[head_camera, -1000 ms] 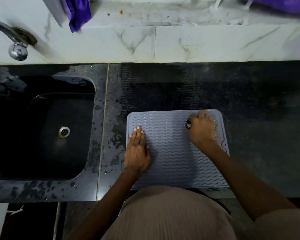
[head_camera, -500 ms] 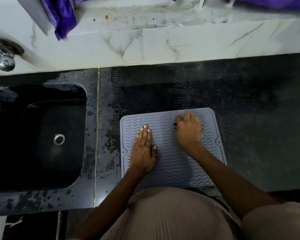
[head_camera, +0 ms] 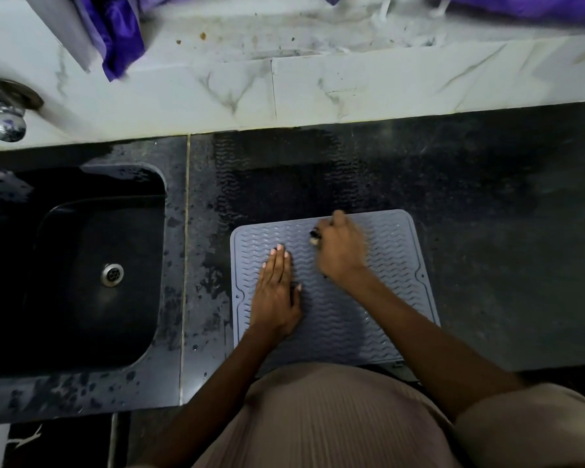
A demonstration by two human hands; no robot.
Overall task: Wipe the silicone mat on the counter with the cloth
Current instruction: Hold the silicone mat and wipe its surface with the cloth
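A grey silicone mat (head_camera: pixel 390 265) with a wavy ribbed pattern lies on the black counter (head_camera: pixel 504 238), close to its front edge. My left hand (head_camera: pixel 276 295) rests flat on the mat's left half, fingers straight and together. On the far middle of the mat my right hand (head_camera: pixel 341 253) is blurred, its fingers curled over a small wad. Only a dark and pale bit of that cloth (head_camera: pixel 313 237) peeks out at the hand's left side; the rest is hidden under the palm.
A black sink (head_camera: pixel 81 275) with a metal drain is set into the counter on the left, with a chrome tap (head_camera: pixel 5 125) above it. Wet patches mark the counter between sink and mat. Purple fabric (head_camera: pixel 119 38) hangs over the white marble ledge behind.
My right hand has slid leftward along the mat's far part, from near the far right corner to the middle. My left hand has stayed flat on the left half.
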